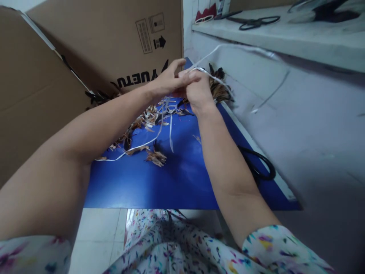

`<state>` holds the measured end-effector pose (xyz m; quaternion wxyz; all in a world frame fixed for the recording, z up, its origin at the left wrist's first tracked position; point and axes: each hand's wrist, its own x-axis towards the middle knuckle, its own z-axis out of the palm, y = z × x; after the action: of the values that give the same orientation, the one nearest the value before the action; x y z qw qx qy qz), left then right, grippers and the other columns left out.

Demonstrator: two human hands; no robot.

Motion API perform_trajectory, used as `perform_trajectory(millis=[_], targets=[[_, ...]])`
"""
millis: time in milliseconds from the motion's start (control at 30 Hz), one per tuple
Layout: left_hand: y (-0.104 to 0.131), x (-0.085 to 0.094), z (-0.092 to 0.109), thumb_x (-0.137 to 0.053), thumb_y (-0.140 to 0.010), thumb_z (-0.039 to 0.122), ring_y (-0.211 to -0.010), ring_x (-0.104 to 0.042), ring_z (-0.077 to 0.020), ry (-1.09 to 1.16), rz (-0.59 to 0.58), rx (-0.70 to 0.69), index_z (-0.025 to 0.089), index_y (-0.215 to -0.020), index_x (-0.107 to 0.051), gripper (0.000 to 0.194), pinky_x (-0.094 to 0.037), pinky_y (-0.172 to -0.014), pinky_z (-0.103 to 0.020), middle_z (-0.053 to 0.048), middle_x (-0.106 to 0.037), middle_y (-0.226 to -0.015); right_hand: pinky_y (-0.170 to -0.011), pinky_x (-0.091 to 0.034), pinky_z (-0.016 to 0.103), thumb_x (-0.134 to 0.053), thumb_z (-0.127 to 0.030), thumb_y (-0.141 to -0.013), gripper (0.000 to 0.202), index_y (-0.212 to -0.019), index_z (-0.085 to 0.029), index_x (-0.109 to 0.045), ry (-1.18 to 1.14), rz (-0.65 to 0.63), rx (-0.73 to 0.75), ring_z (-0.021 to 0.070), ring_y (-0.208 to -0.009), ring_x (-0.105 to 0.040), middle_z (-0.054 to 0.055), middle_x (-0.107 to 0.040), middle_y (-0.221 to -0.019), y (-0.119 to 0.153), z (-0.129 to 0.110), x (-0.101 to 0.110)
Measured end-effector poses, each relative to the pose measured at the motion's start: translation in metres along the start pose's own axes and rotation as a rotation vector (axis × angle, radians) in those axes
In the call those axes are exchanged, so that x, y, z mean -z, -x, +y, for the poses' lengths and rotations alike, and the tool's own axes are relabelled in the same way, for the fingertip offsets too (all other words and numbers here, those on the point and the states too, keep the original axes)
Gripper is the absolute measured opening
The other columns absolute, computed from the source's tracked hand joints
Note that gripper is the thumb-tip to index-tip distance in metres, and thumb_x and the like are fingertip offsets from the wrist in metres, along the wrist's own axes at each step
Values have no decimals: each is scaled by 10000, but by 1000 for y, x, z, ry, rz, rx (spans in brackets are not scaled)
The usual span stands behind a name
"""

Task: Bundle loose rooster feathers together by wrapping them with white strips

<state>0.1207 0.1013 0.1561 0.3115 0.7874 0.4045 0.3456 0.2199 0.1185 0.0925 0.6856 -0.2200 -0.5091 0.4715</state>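
Observation:
Over the far part of the blue tabletop [182, 171], my two hands meet. My right hand [199, 89] is closed on a thin white ribbon [212, 76], which loops up and out to the right above it. My left hand [171, 78] presses against the right one at the ribbon, its index finger raised and its lower fingers hidden. More ribbon hangs beneath the hands and trails left across the table. Just behind my right hand is a bunch of brown and black feathers [219, 89]; whether I touch it is hidden.
Loose feather pieces [151, 116] and a small tuft [156, 157] lie on the table. Black-handled scissors [262, 165] are by my right forearm. A large cardboard box [108, 34] stands behind and left. Another pair of scissors [259, 22] lies on the shelf [299, 36] along the right wall.

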Motion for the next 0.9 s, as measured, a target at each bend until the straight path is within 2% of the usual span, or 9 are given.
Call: perform_trajectory(millis=[67,133,200,267,400,533,667,800,900], targets=[[7,3,-11,-722,-825,303,-829,-627,-134,120,-98,15,172,-1246,-493,498,-494,-696,-253,-36,-624,-938,-629,-605,255,-646,-438,-853,240,-851,-204,-598,-6,20,-22,172,-845,-709,-2,-651,-774,2,-10,5],[13,8,-22,-769,-777,273,-740,-635,-134,146,-198,44,176,-1194,-538,487,-488,-636,-259,-31,-631,-870,-590,-602,241,-673,-415,-844,227,-831,-205,-587,-24,28,-59,167,-796,-711,1,-655,-753,5,-18,9],[18,18,-31,-787,-750,237,-601,-598,-117,66,-244,112,160,-1117,-595,421,-458,-575,-255,-8,-613,-728,-598,-604,233,-669,-397,-854,218,-823,-202,-577,-56,38,-91,151,-768,-711,-2,-659,-748,7,-22,13],[22,33,-38,-757,-772,210,-525,-547,-99,-58,-233,187,151,-1046,-645,302,-432,-551,-250,9,-581,-633,-635,-608,228,-651,-411,-869,235,-812,-200,-567,-92,68,-117,129,-755,-709,-11,-656,-742,8,-23,17],[29,77,-46,-677,-827,165,-542,-509,-87,-335,-95,314,128,-975,-694,154,-440,-609,-255,26,-544,-573,-676,-614,236,-633,-450,-875,283,-790,-195,-547,-166,147,-154,109,-726,-698,-17,-655,-737,5,-18,24],[38,129,-47,-640,-877,221,-577,-419,-63,-574,79,335,81,-1020,-684,205,-462,-745,-264,60,-518,-525,-673,-603,215,-575,-325,-919,199,-776,-191,-539,-252,230,-155,99,-707,-693,-7,-658,-742,4,-18,27],[48,169,-30,-590,-910,267,-633,-411,-59,-783,190,354,62,-1088,-665,282,-437,-804,-229,59,-530,-571,-645,-590,195,-434,-195,-952,198,-777,-193,-525,-336,364,-150,77,-658,-679,-5,-662,-742,3,-21,31],[56,196,-5,-530,-929,339,-746,-449,-68,-1018,300,374,52,-1052,-683,347,-396,-890,-206,7,-632,-783,-667,-596,201,-442,-185,-927,151,-799,-205,-519,-383,455,-133,83,-700,-692,-19,-674,-747,-1,-19,39],[58,215,8,-415,-977,400,-1008,-486,-133,-1153,375,435,55,-1131,-649,445,-319,-1050,-315,-44,-657,-1052,-662,-594,209,-442,-175,-912,118,-819,-195,-513,-412,497,-110,89,-690,-693,-10,-682,-737,-2,-16,42]])
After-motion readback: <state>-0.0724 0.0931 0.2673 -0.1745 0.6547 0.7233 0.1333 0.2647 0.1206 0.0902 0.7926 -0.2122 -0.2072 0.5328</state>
